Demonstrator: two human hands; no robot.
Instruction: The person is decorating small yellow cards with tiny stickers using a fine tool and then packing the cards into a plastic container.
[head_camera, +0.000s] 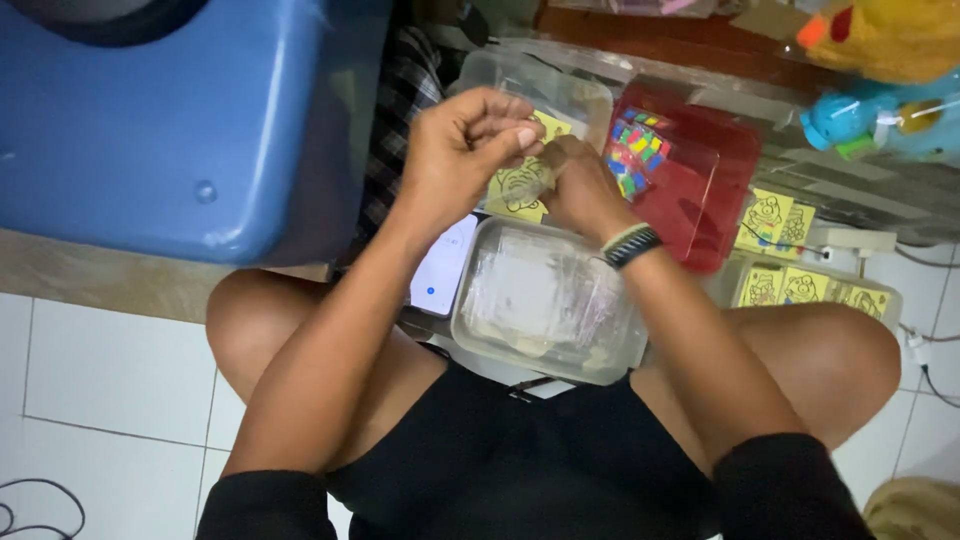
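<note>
My left hand (462, 150) and my right hand (580, 188) meet above my lap, both pinching a small yellow card with a black line drawing (518, 190), partly inside clear plastic. Just below my hands rests a clear plastic box (545, 300) holding a stack of clear sleeves. My right wrist wears a striped band (630, 243). Which fingers grip the card is hidden by my knuckles.
A phone (443, 265) lies by my left knee. A red lidded box (690, 175) holds colourful small pieces. More yellow drawing cards (775, 222) and another clear box (810, 287) sit to the right. A blue plastic tub (160, 120) stands at left; toys at the top right.
</note>
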